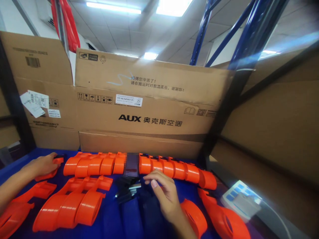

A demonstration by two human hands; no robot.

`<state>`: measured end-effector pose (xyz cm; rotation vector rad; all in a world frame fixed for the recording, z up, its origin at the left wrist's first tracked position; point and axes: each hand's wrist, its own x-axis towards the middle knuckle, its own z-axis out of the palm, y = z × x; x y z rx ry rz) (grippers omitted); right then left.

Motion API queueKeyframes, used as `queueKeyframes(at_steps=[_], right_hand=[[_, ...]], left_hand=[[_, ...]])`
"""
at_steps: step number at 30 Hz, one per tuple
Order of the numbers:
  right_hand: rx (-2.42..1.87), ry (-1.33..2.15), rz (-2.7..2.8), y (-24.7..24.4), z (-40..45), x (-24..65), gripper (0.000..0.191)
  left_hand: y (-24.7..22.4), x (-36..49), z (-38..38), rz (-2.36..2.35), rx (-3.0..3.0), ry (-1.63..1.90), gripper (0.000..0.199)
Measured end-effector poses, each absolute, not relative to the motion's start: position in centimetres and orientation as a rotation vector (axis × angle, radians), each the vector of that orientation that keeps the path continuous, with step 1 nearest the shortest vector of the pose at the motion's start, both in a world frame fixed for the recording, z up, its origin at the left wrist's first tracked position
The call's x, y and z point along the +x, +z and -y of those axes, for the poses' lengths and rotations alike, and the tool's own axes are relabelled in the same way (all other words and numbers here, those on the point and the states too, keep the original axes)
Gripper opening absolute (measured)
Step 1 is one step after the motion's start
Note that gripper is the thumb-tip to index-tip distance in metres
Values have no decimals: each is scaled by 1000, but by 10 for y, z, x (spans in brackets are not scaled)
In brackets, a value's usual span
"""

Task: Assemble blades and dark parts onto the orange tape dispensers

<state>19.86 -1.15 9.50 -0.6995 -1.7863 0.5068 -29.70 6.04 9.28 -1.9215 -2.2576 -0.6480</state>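
My left hand is at the far left of the blue surface, its fingers closed around an orange curved plastic part with a dark end. My right hand hovers near the middle, thumb and index finger apart, with nothing visible between them. Just left of its fingertips lies a small heap of black pieces with shiny metal bits. A dark flat rectangular object stands behind that heap, between two runs of a row of orange curved parts. Three similar orange parts overlap at the front left.
More orange parts lie at the left edge and front right. A pale device with blue buttons and a cable sits at right. A tall cardboard sheet closes the back, beside a dark rack post.
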Motion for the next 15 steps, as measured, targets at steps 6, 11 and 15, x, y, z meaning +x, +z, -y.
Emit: queueKeyframes(at_steps=[6, 11, 15], right_hand=[[-723, 467, 1817, 95, 11, 197, 27], [-750, 450, 1758, 95, 12, 194, 29], [-802, 485, 1633, 92, 9, 194, 32]], left_hand=[[115, -297, -56, 2292, -1799, -432, 40], [153, -278, -52, 2210, -1702, -433, 53], [174, -218, -37, 1932, -1726, -822, 41]])
